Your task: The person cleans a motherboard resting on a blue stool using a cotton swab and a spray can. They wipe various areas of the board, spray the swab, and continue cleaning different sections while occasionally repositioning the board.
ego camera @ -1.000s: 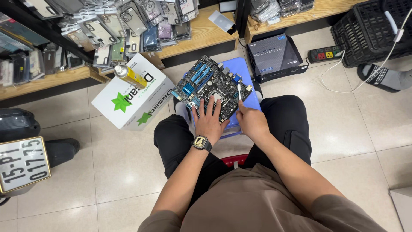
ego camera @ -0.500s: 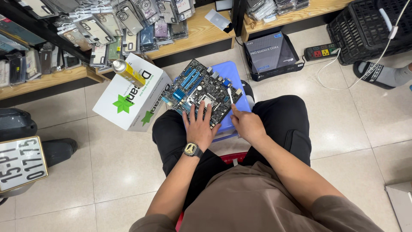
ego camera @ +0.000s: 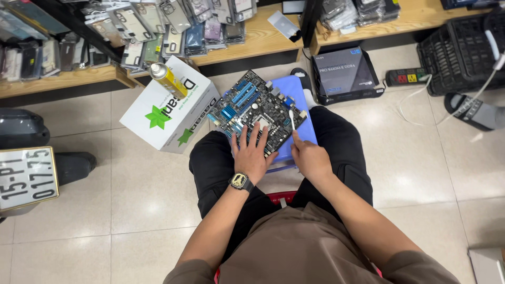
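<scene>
A dark computer motherboard (ego camera: 251, 108) with blue slots lies on a blue plastic stool (ego camera: 298, 129) between my knees. My left hand (ego camera: 253, 152), a watch on its wrist, lies flat with spread fingers on the board's near edge. My right hand (ego camera: 309, 158) holds a thin white brush (ego camera: 292, 119) whose tip rests over the board's right side.
A white cardboard box (ego camera: 169, 109) with green stars stands to the left, a yellow spray can (ego camera: 167, 80) on top. A dark open box (ego camera: 342, 73), a power strip (ego camera: 405, 77) and a black crate (ego camera: 463, 50) lie further right. Wooden shelves (ego camera: 263, 39) hold packaged goods. Another person's sandalled foot (ego camera: 471, 113) is at right.
My view has shifted slightly. Both hands stay on the motherboard; the right hand with the white brush has moved a little across the board's right side.
</scene>
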